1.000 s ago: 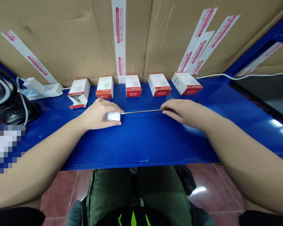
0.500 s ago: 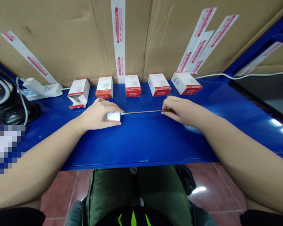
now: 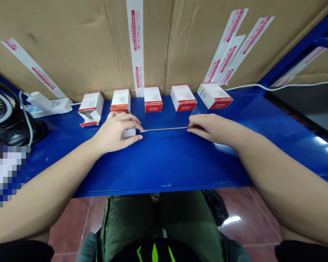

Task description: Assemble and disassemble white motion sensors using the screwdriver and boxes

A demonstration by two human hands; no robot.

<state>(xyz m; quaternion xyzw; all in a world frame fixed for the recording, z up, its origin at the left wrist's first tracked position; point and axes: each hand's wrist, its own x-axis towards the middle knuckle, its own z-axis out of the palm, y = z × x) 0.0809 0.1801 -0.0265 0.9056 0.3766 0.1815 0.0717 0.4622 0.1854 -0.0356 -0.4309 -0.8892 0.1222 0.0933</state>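
My left hand (image 3: 116, 133) is closed round a small white plastic piece (image 3: 129, 133) on the table, partly hidden by the fingers. Thumb and forefinger reach past its right edge, close to the tip of a screwdriver (image 3: 166, 129). The long thin shaft lies nearly level, pointing left, with a shiny metal bit at its end too small to make out. At the other end, my right hand (image 3: 205, 127) grips the screwdriver's brownish handle, most of which the fingers cover.
Several red-and-white boxes (image 3: 153, 99) stand along the cardboard wall behind; the leftmost box (image 3: 90, 105) has its front flap open. A power strip (image 3: 51, 107) and a black fan-like device (image 3: 15, 116) are at left. The blue table's front edge (image 3: 164, 190) runs before my lap.
The white piece in my left hand has turned and shows less between the fingers. My left fingertips extend slightly further right. The right hand and screwdriver have barely moved.
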